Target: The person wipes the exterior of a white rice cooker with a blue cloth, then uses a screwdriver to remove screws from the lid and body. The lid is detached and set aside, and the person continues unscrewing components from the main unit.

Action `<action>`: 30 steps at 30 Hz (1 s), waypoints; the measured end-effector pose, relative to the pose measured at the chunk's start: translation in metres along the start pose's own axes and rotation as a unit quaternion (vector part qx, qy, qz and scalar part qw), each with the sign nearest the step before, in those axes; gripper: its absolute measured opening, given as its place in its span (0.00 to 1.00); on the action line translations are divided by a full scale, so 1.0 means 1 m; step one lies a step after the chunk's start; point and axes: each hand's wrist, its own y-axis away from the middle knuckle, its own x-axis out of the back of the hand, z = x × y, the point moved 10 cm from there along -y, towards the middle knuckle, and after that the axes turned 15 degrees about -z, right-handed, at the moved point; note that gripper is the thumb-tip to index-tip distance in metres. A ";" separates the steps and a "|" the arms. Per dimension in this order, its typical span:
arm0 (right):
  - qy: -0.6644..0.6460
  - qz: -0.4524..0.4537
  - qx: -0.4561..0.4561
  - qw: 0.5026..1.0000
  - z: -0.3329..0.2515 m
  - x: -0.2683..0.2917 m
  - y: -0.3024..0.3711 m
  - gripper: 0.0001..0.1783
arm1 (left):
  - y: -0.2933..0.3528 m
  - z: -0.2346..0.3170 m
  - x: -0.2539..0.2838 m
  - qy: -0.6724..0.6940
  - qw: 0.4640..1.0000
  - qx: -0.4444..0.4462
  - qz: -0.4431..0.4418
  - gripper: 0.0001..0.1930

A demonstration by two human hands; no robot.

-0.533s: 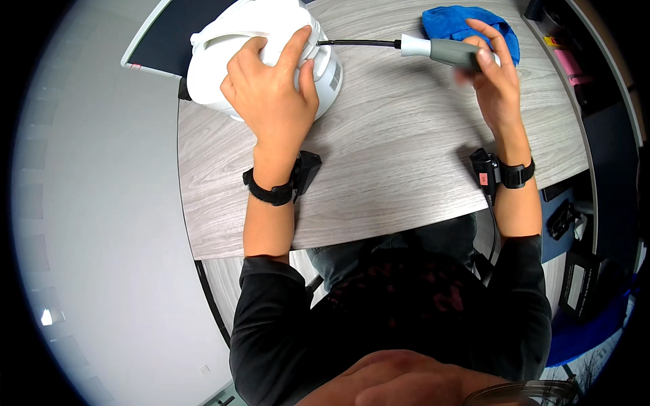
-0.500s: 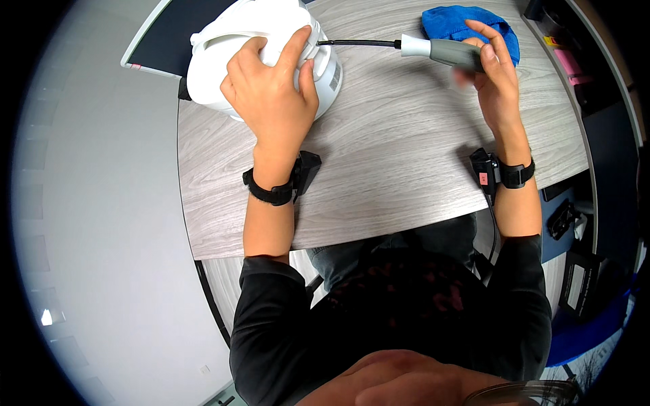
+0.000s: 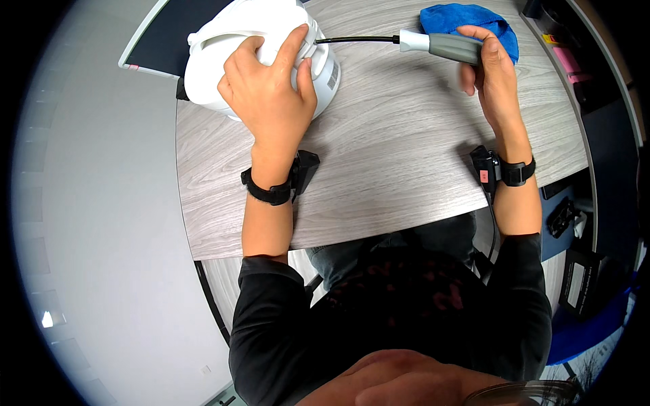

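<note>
White appliance (image 3: 211,71) by the left edge of the tabletop (image 3: 393,135), far end; left hand (image 3: 267,84) spread over it. Right hand (image 3: 497,78) fingers clamped on screwdriver (image 3: 414,42), tip at appliance. Risk: tilted handle, tip slips toward left hand.

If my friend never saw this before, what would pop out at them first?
Probably the big, rounded white plastic appliance at the top, left of centre, with the person's spread left hand resting on it. Next comes the long screwdriver with a grey-and-white handle, held by the right hand and pointing left at the appliance. The crumpled bright blue cloth at the upper right stands out too.
</note>
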 end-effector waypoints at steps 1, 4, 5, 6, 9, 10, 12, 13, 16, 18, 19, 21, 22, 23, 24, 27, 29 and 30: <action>0.005 0.001 0.005 1.000 -0.001 0.000 0.000 0.26 | 0.000 0.000 0.000 0.000 1.000 0.000 0.000 0.24; 0.091 0.085 0.080 0.989 -0.017 -0.010 0.003 0.26 | -0.001 0.001 0.000 0.000 1.000 -0.001 -0.002 0.23; 0.076 0.078 0.098 0.989 -0.020 -0.014 0.003 0.25 | -0.001 0.001 0.000 0.000 1.000 0.000 -0.002 0.23; 0.061 0.072 0.116 0.989 -0.023 -0.017 0.003 0.25 | -0.001 0.001 0.000 0.000 1.000 0.000 -0.002 0.23; 0.017 0.035 0.056 0.998 -0.010 -0.009 0.003 0.24 | 0.000 0.000 0.000 0.001 1.000 0.003 -0.001 0.23; 0.002 0.019 0.016 1.000 -0.003 -0.006 0.003 0.24 | 0.001 0.000 0.000 0.001 1.000 0.004 0.000 0.23; 0.019 0.028 -0.036 0.999 0.002 -0.001 0.002 0.25 | 0.001 -0.001 0.000 -0.001 1.000 0.004 0.000 0.23; 0.027 0.032 -0.062 0.997 0.006 0.000 0.003 0.26 | 0.001 -0.001 0.000 -0.002 1.000 0.004 0.000 0.23; 0.051 0.094 0.093 0.990 -0.018 -0.010 0.002 0.24 | -0.001 0.002 0.000 -0.001 1.000 0.001 -0.003 0.23; 0.030 0.091 0.108 0.990 -0.017 -0.015 0.001 0.23 | 0.000 0.000 0.000 -0.003 1.000 0.001 0.000 0.23; 0.025 0.083 0.098 0.991 -0.014 -0.015 0.000 0.23 | 0.000 0.000 0.000 -0.004 1.000 0.001 0.001 0.23; 0.022 0.066 0.061 0.996 -0.008 -0.010 0.001 0.23 | -0.001 0.001 0.000 -0.004 1.000 0.000 0.001 0.23; 0.023 0.055 0.033 0.998 -0.005 -0.008 0.001 0.23 | -0.001 0.001 0.000 -0.004 1.000 0.000 0.001 0.23; 0.033 0.059 0.007 0.998 -0.004 -0.007 0.002 0.24 | -0.001 0.001 0.000 -0.002 1.000 0.002 -0.001 0.23; 0.043 0.063 -0.019 0.997 -0.003 -0.007 0.003 0.24 | -0.002 0.001 0.000 -0.001 1.000 0.003 -0.003 0.23; 0.051 0.090 -0.013 0.995 -0.005 -0.006 0.002 0.25 | -0.004 0.003 0.004 0.016 1.000 0.000 -0.014 0.22; 0.023 0.102 0.015 0.994 -0.013 -0.010 0.003 0.26 | -0.008 0.005 0.006 0.029 0.999 -0.012 -0.023 0.22; 0.009 0.092 0.017 0.996 -0.012 -0.010 0.003 0.27 | -0.010 0.007 0.008 0.035 0.999 -0.021 -0.027 0.22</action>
